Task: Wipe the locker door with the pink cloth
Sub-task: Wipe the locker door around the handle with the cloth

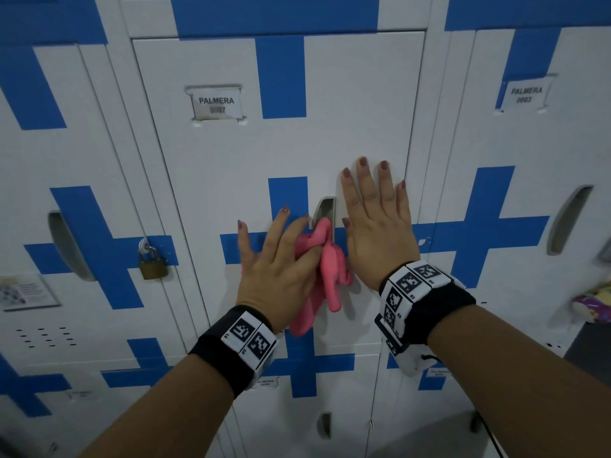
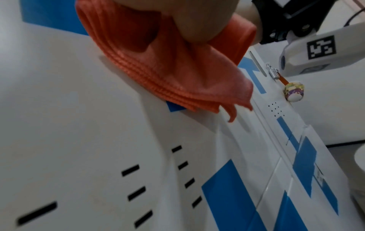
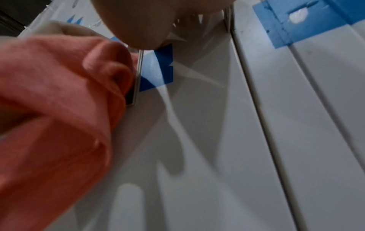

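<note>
Pressing against the locker door [image 1: 231, 166]: pink cloth [image 1: 325, 259], left hand [image 1: 281, 259].

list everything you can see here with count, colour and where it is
locker door: one, white with blue stripes, centre, labelled PALMERA
handle recess: one, grey, middle of that door
pink cloth: one, bunched against the door at the recess
name label: one, white, upper left of the door
neighbouring lockers: several, white and blue, on both sides and below
padlock: one, brass, on the locker to the left
paper notice: one, pale, far left locker
patterned object: one, multicoloured, far right edge
wristbands: two, black with black-and-white tags
left hand: holds the cloth
right hand: flat on the door, fingers spread
</note>
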{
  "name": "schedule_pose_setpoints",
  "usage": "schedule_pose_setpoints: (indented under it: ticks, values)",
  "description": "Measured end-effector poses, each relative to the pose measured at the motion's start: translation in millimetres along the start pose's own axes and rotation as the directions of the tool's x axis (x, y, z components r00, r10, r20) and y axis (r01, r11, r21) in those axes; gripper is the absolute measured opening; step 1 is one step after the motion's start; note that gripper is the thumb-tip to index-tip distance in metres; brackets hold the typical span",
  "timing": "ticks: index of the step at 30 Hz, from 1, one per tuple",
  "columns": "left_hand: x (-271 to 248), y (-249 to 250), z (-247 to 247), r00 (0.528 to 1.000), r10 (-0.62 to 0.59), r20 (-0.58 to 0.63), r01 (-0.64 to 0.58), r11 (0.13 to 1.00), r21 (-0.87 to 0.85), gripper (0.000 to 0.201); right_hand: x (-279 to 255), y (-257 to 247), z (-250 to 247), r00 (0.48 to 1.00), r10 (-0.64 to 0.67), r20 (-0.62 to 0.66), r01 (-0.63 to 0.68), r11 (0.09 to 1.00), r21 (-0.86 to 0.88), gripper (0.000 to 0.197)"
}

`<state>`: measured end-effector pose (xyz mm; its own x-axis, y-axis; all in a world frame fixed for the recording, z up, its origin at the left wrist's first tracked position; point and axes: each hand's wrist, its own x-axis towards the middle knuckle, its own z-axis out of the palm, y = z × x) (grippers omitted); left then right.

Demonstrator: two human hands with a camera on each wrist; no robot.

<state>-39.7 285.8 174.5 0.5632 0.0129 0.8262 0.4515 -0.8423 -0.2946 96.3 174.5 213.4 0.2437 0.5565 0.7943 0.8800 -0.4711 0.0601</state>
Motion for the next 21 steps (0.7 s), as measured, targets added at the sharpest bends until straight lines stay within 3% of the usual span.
schedule_pose_setpoints:
  ticks: [4,7,12,16,21]
  values:
    - [7.2,-4.7,-10.8,0.992,-0.095,-0.088,0.093,0.995,-0.028,0.038,-0.2,0.2,0.2,1.000,-0.001,0.012,0.001,1.000,0.007,0.082]
    - [20.4,-7.1,-15.0,0.978,-0.192,-0.082,0.189,0.981,-0.040,0.046,-0.4,0.8,-0.4,0.999,0.004,0.038,-0.004,1.000,0.006,0.078]
    - [19.5,-5.9,7.6,0.992,-0.082,0.092,0.084,0.996,-0.015,0.061,0.9,-1.5,-1.5,0.998,0.024,0.050,-0.026,0.999,0.034,0.067]
    - [1.2,-5.9,22.7,0.992,-0.054,0.118,0.052,0.998,0.026,0.069,0.3,-0.1,1.0,1.000,0.010,0.017,-0.011,1.000,0.009,0.078]
    - [-4.6,-4.9,25.0,0.984,-0.047,0.170,0.045,0.999,0.013,0.079,-0.4,-1.8,-0.3,1.000,0.012,0.012,-0.013,1.000,0.012,0.074]
